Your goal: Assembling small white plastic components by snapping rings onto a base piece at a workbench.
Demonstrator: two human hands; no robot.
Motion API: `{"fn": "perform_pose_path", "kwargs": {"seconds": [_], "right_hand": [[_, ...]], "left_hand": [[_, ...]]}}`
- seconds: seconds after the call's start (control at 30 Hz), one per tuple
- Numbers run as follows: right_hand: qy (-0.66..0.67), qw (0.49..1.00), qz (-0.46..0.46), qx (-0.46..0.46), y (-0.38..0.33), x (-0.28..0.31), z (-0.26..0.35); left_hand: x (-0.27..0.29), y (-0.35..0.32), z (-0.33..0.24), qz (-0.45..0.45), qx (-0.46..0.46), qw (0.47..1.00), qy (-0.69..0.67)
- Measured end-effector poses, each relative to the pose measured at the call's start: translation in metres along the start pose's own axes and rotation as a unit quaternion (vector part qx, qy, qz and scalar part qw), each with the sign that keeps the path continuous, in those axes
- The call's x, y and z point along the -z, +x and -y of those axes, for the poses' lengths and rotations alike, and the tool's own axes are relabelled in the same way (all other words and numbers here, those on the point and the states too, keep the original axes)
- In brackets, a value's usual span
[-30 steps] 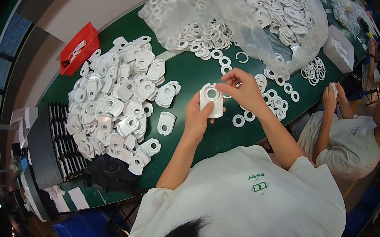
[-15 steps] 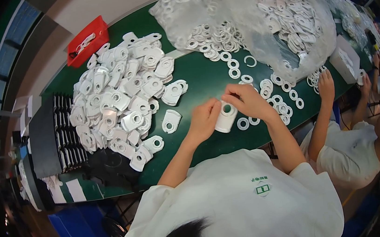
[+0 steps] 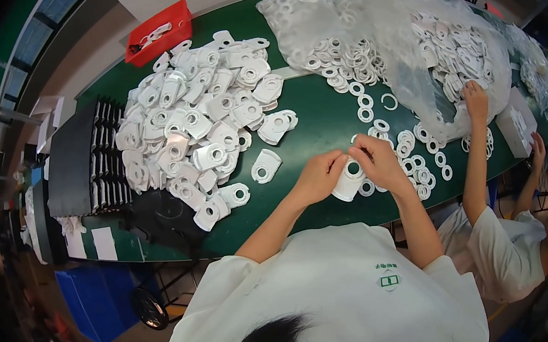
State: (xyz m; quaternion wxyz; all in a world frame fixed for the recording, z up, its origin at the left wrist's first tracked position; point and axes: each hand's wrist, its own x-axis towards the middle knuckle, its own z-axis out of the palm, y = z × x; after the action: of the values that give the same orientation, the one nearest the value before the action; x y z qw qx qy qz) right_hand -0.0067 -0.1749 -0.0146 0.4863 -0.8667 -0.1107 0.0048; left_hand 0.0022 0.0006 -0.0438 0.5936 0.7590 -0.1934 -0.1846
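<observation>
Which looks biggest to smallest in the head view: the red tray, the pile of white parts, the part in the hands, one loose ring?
1. Pile of white parts
2. Red tray, though it lies farther from the camera, so it may be undersized here
3. White part held by both hands
4. Loose white ring

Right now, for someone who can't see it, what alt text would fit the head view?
Two bare hands, left hand and right hand, hold a white plastic piece with a round hole over a green table. A heap of similar white pieces lies to the left, loose white rings to the right.
</observation>
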Motion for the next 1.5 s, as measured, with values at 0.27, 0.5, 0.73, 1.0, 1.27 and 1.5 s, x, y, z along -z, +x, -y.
{"fn": "perform_pose_path", "kwargs": {"seconds": [0.27, 0.5, 0.73, 1.0, 1.27, 1.5], "right_hand": [[0.115, 0.992, -0.038, -0.043, 0.005, -0.007, 0.003], [0.125, 0.987, 0.083, -0.060, 0.011, 0.005, -0.001], [0.164, 0.978, 0.110, -0.071, 0.016, 0.007, -0.008], [0.389, 0.911, -0.079, -0.115, 0.011, -0.017, 0.007], [0.235, 0.958, -0.162, -0.005, 0.013, -0.005, 0.005], [0.116, 0.989, -0.086, 0.016, 0.010, 0.008, 0.013]], "left_hand": [[0.001, 0.002, -0.006, -0.115, -0.014, 0.993, -0.031], [0.013, 0.005, -0.010, -0.085, -0.008, 0.996, 0.034], [0.011, 0.003, -0.018, -0.071, 0.018, 0.997, 0.026], [0.013, 0.010, -0.025, -0.191, -0.013, 0.979, -0.068], [0.013, 0.014, -0.037, -0.105, -0.076, 0.985, -0.117], [0.020, 0.019, -0.037, -0.086, -0.093, 0.991, 0.047]]}}
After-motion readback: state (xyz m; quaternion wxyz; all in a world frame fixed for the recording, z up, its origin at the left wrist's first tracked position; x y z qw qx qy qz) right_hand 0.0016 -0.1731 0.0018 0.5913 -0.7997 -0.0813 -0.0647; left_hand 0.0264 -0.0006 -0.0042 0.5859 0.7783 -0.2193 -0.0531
